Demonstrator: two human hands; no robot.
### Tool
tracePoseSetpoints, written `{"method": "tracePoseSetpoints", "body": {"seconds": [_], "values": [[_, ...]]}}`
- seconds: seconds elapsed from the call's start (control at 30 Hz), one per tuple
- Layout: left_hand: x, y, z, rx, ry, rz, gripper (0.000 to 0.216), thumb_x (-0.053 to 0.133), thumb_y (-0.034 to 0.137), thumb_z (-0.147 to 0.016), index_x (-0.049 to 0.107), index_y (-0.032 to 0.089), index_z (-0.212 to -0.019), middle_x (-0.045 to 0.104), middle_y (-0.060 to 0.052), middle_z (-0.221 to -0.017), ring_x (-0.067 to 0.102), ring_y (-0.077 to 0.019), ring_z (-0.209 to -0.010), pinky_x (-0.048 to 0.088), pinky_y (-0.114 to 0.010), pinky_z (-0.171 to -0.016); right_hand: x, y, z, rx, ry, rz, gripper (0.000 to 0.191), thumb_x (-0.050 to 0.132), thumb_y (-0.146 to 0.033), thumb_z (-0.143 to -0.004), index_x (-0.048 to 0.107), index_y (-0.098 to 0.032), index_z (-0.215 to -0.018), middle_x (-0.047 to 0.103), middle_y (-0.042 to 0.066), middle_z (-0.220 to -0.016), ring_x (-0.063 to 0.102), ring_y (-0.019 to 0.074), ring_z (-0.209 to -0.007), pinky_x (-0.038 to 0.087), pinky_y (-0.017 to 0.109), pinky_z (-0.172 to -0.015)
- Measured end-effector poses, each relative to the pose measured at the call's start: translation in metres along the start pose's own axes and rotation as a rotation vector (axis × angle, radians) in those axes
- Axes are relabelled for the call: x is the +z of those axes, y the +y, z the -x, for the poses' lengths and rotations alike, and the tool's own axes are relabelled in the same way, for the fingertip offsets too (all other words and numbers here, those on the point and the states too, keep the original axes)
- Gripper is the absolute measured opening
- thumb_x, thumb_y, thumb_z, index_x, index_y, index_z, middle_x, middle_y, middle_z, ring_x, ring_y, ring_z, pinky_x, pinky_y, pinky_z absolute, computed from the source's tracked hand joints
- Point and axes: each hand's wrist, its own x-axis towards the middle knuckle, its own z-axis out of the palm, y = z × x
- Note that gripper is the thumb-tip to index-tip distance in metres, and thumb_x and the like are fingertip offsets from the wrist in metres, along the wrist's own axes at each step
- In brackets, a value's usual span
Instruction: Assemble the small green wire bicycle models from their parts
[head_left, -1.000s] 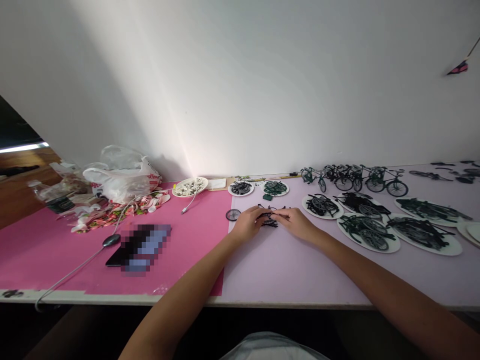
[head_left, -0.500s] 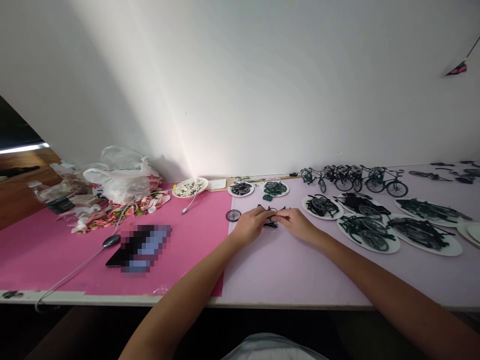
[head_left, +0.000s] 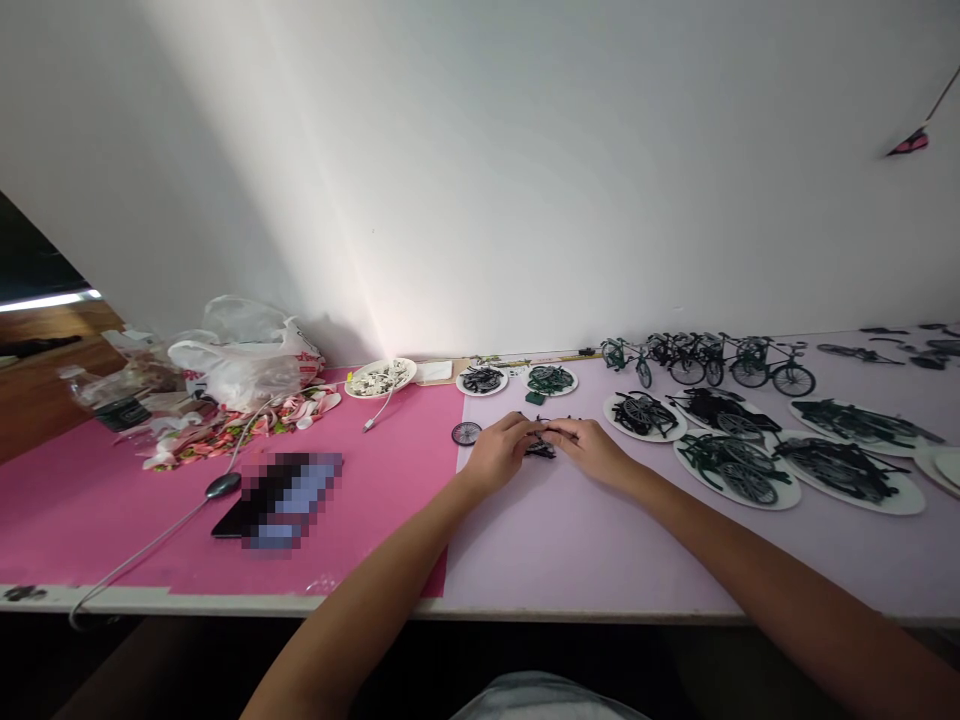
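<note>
Dark bicycle piece (head_left: 541, 450) pinched on the lilac half of the table (head_left: 585, 565)

Just beside my left hand (head_left: 495, 450) lies a loose wheel (head_left: 466, 433). Beyond my fingers stand two loaded plates: a small plate (head_left: 482, 394) of black parts and a second plate (head_left: 570, 387) of green ones, with a green block (head_left: 535, 398) at its near edge. Near my right hand (head_left: 602, 455) begins a cluster of white plates (head_left: 906, 497) heaped with black and green parts, and a row of bicycles (head_left: 714, 372) stands behind them. Over on the pink side I have a flat device (head_left: 277, 500) with its screen blurred out, a cable (head_left: 223, 486), a pile of pink and green pieces (head_left: 247, 430), a plastic bag (head_left: 247, 370) and a bottle (head_left: 120, 408).

The piece sits between my two hands, right of the wheel; I can't tell whether it rests on the tabletop. Fingers of both hands are closed on it and cover its middle. The dark bits left showing spread mostly crosswise, left to right, so its long axis seems to run that way; which end is the front, I can't tell.
</note>
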Motion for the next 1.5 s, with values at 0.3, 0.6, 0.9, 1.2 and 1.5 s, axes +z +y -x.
{"method": "tracePoseSetpoints", "body": {"seconds": [0.3,0.6,0.9,1.2,1.5], "values": [[-0.0012,-0.0001,-0.0006,-0.075,0.061,0.068,0.029,0.052,0.021,-0.101,0.069,0.024,-0.125,0.068,-0.007,-0.104,0.067,-0.0170,-0.087,0.055,-0.027,-0.080,0.0001,0.0072,-0.0011,-0.004,0.024,0.033,0.047,0.050,-0.058,-0.098,0.075,-0.020,-0.110,0.073,0.004,-0.083,0.059,0.0208,-0.073,0.045,0.029,-0.065],[-0.0019,0.0031,0.0011,-0.148,0.006,0.058,0.048,0.054,0.016,-0.098,0.050,0.028,-0.144,0.068,-0.004,-0.109,0.067,-0.0170,-0.089,0.054,-0.030,-0.087,-0.0012,0.0051,-0.0010,0.000,-0.007,0.023,0.043,0.051,-0.056,-0.099,0.075,-0.021,-0.106,0.074,0.004,-0.088,0.060,0.0216,-0.077,0.045,0.030,-0.071],[0.0001,0.0021,0.0001,-0.130,0.040,0.089,0.041,0.053,0.014,-0.098,0.056,0.027,-0.136,0.067,-0.007,-0.114,0.066,-0.0199,-0.102,0.054,-0.030,-0.087,-0.0002,0.0045,-0.0004,0.005,-0.008,0.029,0.047,0.050,-0.059,-0.098,0.074,-0.020,-0.098,0.066,0.001,-0.075,0.052,0.0173,-0.067,0.039,0.028,-0.063],[-0.0033,0.0018,-0.0005,-0.081,-0.019,0.089,0.038,0.050,0.015,-0.099,0.058,0.026,-0.134,0.065,-0.007,-0.111,0.066,-0.0198,-0.095,0.053,-0.031,-0.084,-0.0011,0.0070,-0.0007,-0.008,-0.018,0.041,0.050,0.049,-0.062,-0.098,0.075,-0.019,-0.097,0.064,0.002,-0.074,0.049,0.0174,-0.066,0.038,0.028,-0.059],[-0.0018,-0.0021,-0.0005,-0.028,-0.035,0.102,0.038,0.048,0.012,-0.098,0.063,0.026,-0.131,0.064,-0.007,-0.109,0.065,-0.0186,-0.093,0.052,-0.030,-0.085,-0.0027,0.0083,0.0012,-0.031,-0.020,0.012,0.048,0.049,-0.061,-0.097,0.073,-0.020,-0.092,0.061,0.000,-0.070,0.047,0.0177,-0.065,0.037,0.028,-0.059]]}}
